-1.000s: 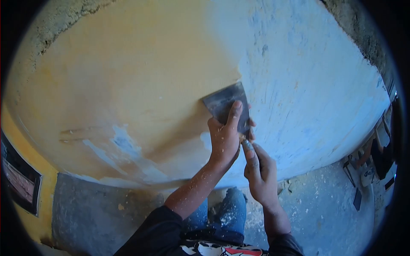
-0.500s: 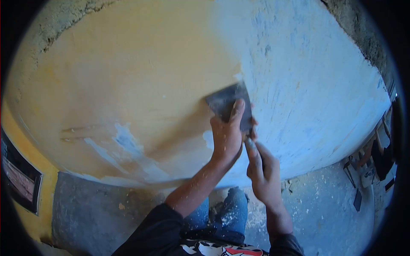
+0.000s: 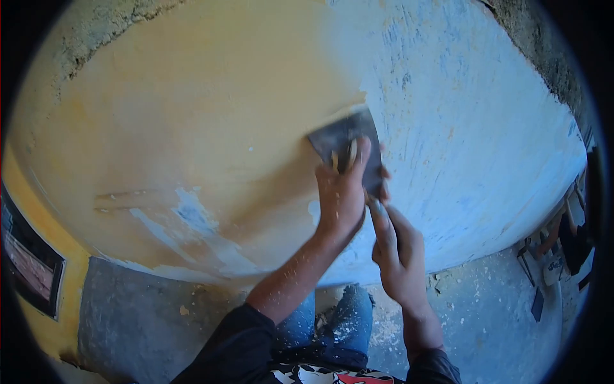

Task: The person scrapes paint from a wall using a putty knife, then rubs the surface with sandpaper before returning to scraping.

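Note:
A wide-bladed paint scraper [image 3: 329, 136] lies tilted against the wall [image 3: 211, 83], its far edge at the border between yellow paint and bare pale-blue surface. My left hand [image 3: 342, 198] grips the blade, thumb along its face and fingertips wrapped round the right side. Below it, my right hand [image 3: 400, 253] is closed round the handle, which is mostly hidden by the fingers. A pale paint flake [image 3: 352, 153] rests on the blade near my left thumb. Curled paint shows along the blade's upper edge.
Scraped streaks and a patch [image 3: 192, 210] mark the yellow paint at lower left. Paint crumbs litter the grey floor [image 3: 473, 307] by my knees. Rough bare masonry [image 3: 543, 51] edges the wall. A dark-framed opening [image 3: 32, 262] is at left; a partly seen person [image 3: 569, 243] is at right.
Both hands and the scraper have moved a little upward along the wall. More paint has lifted at the blade's edge, and flakes now lie on the blade.

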